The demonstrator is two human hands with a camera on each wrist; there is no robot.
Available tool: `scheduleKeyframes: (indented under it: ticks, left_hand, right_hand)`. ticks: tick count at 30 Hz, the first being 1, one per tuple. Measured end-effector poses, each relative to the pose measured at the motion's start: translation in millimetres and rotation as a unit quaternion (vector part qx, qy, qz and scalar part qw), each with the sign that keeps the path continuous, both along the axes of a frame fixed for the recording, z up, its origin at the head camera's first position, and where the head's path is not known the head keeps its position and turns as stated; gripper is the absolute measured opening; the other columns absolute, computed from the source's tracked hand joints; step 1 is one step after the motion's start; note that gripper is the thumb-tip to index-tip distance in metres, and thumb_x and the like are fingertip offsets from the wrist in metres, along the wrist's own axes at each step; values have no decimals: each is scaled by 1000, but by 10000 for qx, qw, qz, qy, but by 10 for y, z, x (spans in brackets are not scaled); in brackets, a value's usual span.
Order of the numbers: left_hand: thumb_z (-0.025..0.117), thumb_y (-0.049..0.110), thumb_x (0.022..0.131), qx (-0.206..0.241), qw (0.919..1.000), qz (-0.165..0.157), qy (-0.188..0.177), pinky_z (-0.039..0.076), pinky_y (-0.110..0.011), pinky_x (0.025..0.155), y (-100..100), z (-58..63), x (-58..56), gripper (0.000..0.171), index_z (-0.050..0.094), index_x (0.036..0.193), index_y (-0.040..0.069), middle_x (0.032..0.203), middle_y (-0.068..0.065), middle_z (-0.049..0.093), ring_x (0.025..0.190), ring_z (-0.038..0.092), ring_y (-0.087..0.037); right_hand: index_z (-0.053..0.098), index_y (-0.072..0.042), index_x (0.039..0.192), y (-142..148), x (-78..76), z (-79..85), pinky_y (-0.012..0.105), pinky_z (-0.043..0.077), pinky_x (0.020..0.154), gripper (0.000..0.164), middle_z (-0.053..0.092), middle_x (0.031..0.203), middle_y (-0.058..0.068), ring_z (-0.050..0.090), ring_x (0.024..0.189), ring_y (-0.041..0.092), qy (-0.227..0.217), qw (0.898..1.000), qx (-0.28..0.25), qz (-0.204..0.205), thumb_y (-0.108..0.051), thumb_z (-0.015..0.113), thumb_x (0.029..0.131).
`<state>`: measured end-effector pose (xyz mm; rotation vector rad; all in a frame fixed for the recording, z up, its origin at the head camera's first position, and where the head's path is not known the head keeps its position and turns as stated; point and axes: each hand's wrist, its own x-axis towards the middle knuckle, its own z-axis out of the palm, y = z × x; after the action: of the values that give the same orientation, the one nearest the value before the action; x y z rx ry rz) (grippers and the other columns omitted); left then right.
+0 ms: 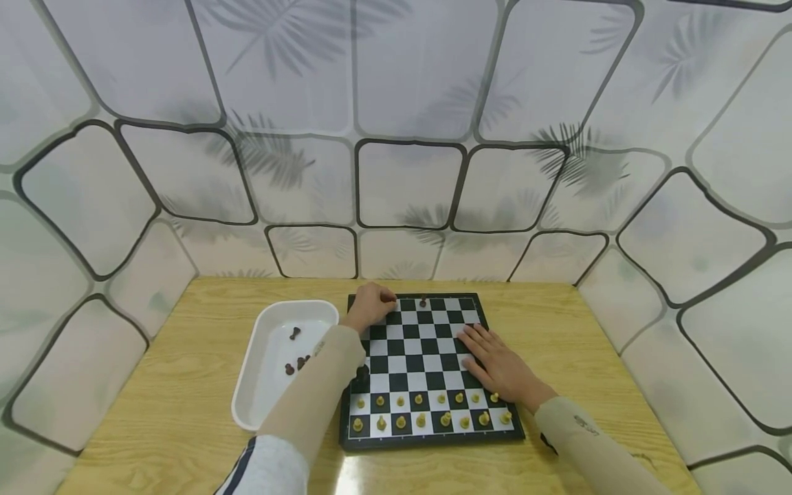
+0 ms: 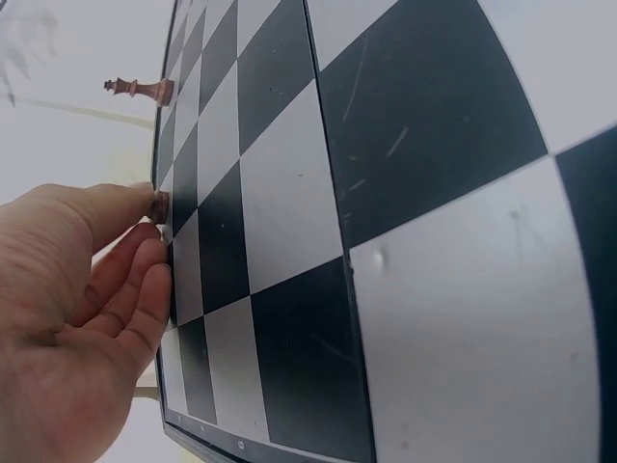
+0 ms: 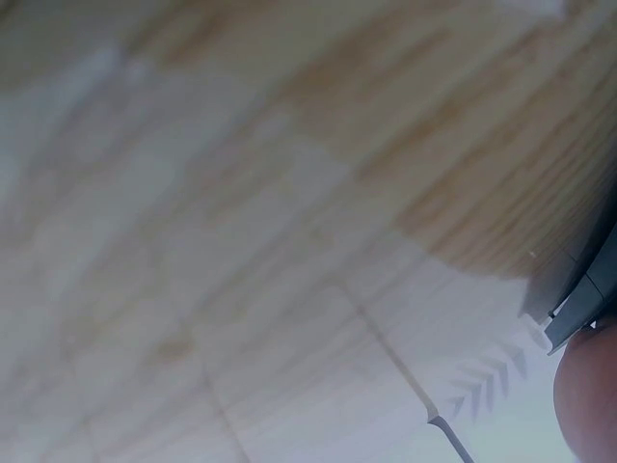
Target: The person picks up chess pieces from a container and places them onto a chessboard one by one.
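Note:
Near the far left corner of the chessboard, my left hand pinches a brown chess piece between thumb and fingers. Only its base shows in the left wrist view, low against the board; its kind is hidden. A brown king stands upright on the far row, to the right of that hand. My right hand rests palm down with straight fingers on the board's right edge. Yellow chess pieces fill the two near rows.
Left of the board is a white tray with several brown chess pieces lying in it. The left forearm covers part of the tray and board. Wooden table surrounds both, with patterned walls behind and at the sides.

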<state>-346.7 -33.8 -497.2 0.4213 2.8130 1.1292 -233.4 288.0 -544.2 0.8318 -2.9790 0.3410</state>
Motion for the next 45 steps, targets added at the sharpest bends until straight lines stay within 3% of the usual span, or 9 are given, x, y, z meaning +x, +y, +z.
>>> scheduleKeyframes:
  ticks: [10,14,20,28,37,45]
  left_hand:
    - [74,17,98,-5,9995,-145,-282,60,-42,92,-97,82,-25,33,74,128,3,119,-16,75,110,71,-29]
    - [74,19,98,255,9995,-150,-118,61,-41,87,-181,228,-36,36,72,129,0,116,-18,75,106,71,-31]
    - [70,21,101,410,9987,-268,148,61,-43,91,-354,492,4,30,75,123,2,115,-16,78,106,73,-31]
    - [69,26,103,422,9985,-347,87,60,-47,91,-683,622,96,28,78,120,5,114,-12,78,105,73,-29]
    - [67,23,103,436,9988,-220,-104,59,-38,79,-1056,586,222,28,76,120,3,107,-13,79,92,74,-25]
    - [68,19,102,490,9976,-369,-309,55,-30,71,-1301,511,351,27,75,119,0,101,-17,78,95,72,-40]
  right_hand:
    - [37,-9,164,-17,4,1,57,26,129,64,36,170,14,28,160,38,7,10000,36,2,-42,49,110]
    - [37,-9,163,-13,-3,9,57,27,129,63,37,170,14,28,160,38,51,9999,96,-11,-42,49,110]
    - [38,-9,163,-13,-1,38,57,27,128,63,37,170,14,29,160,39,77,9999,127,-1,-41,49,110]
    - [37,-8,163,-17,6,52,56,26,129,63,36,170,15,28,160,39,-20,9999,116,-22,-41,49,110]
    - [37,-8,164,-8,6,41,55,25,129,64,36,170,14,28,160,38,5,9999,118,-26,-41,49,110]
    - [38,-8,163,-11,18,38,56,26,129,63,37,170,15,29,160,39,24,10000,38,-19,-40,50,110]
